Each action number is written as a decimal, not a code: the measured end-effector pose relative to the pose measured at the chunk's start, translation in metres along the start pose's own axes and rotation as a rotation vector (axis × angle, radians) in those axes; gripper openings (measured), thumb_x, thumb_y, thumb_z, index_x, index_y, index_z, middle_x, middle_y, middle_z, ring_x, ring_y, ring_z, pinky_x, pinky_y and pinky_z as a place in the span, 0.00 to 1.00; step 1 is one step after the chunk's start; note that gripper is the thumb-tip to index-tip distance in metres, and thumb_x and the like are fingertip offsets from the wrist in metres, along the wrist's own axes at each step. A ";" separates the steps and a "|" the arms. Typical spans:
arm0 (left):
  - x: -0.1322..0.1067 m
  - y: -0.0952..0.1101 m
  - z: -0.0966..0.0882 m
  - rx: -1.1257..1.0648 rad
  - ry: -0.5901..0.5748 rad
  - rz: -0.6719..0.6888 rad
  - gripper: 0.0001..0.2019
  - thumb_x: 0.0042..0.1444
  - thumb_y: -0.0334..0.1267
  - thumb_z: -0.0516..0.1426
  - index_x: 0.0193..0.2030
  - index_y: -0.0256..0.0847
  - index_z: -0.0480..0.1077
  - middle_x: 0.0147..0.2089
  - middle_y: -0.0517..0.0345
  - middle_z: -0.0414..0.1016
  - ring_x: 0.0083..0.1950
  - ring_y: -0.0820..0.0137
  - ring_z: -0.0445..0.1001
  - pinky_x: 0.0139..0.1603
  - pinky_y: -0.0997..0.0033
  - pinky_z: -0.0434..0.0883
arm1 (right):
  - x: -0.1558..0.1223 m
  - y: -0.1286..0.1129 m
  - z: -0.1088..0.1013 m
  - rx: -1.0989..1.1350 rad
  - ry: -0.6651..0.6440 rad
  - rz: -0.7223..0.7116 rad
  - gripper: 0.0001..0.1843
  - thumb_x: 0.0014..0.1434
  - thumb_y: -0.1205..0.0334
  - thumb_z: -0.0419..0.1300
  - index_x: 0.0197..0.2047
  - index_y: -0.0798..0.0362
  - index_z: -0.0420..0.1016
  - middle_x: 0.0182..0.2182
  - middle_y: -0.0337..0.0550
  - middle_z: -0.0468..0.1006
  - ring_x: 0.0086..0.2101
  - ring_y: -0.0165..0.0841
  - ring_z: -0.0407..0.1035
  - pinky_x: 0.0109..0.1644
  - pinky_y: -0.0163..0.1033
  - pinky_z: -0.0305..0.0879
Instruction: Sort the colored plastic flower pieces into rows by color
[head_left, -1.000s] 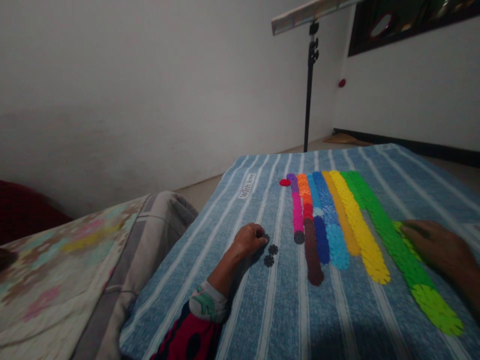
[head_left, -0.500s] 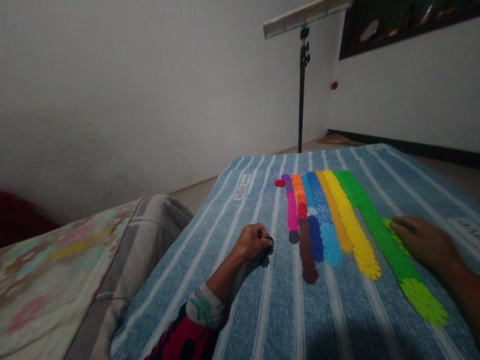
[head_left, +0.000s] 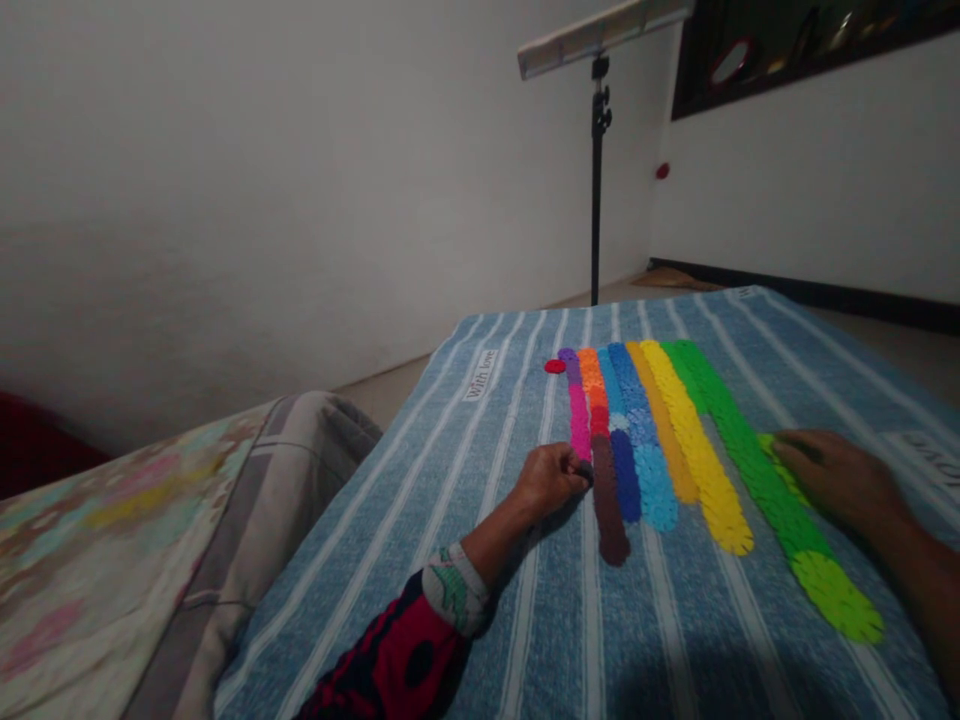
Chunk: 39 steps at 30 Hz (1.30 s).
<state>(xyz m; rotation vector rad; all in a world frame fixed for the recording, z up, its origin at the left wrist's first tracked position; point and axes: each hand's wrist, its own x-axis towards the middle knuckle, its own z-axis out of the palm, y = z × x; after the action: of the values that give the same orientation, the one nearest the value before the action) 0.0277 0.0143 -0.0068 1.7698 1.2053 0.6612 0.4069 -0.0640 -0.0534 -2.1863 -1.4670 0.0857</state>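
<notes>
My left hand (head_left: pixel 553 478) is closed in a pinch on a dark grey notched disc (head_left: pixel 584 469) at the near end of the pink row (head_left: pixel 580 420). Right beside it lies the brown row (head_left: pixel 610 510) of overlapping discs. At the right, my right hand (head_left: pixel 847 480) lies palm down with its fingers stretched over a short lime strip (head_left: pixel 780 462), partly hidden beneath it. That strip runs along the green row (head_left: pixel 742 455), which ends in lime discs (head_left: pixel 838 595).
Blue, orange and yellow rows (head_left: pixel 697 450) lie between my hands on the striped cloth (head_left: pixel 360 560). A red disc (head_left: pixel 555 366) sits at the far end. Behind stands a lamp on a black pole (head_left: pixel 596 200). A patterned cover (head_left: pixel 112 560) is on the left.
My left hand has moved right, from bare cloth to the end of the pink row, bringing the dark pieces along. My right hand stays beside the green row.
</notes>
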 end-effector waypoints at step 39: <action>-0.056 -0.003 -0.088 0.433 -0.116 -0.065 0.03 0.46 0.30 0.58 0.29 0.37 0.74 0.25 0.59 0.71 0.28 0.73 0.65 0.30 0.72 0.59 | 0.002 0.012 0.006 -0.024 0.006 -0.021 0.33 0.55 0.39 0.44 0.44 0.52 0.80 0.47 0.50 0.79 0.47 0.46 0.72 0.49 0.48 0.68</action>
<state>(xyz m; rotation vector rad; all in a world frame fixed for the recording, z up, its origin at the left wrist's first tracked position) -0.0659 -0.0047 0.0350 2.0783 1.3921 0.2644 0.4159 -0.0630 -0.0630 -2.1885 -1.4945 0.0544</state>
